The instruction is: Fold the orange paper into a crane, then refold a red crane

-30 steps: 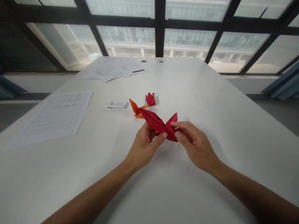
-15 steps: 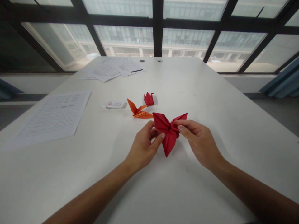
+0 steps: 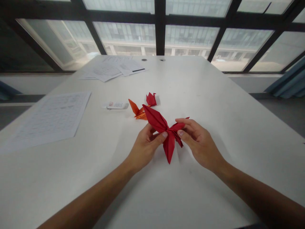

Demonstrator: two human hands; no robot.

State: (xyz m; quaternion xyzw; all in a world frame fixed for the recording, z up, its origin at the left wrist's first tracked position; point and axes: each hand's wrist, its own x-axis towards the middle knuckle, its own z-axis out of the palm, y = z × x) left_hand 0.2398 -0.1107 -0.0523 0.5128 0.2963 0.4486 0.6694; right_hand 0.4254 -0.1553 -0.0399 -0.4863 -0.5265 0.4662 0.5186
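I am watching the left hand [image 3: 145, 146] pinching the red paper figure [image 3: 156, 121] near its middle, while the right hand [image 3: 201, 144] is grasping its right-side flap between thumb and fingers. Together they are holding it over the white worktop [image 3: 152, 200]. Just beyond, an orange paper figure [image 3: 135, 108] is lying partly hidden; a white tube [image 3: 116, 105] is resting to its left, a small red paper bird [image 3: 151, 99] is sitting behind, and loose sheets [image 3: 107, 68] are lying farther off.
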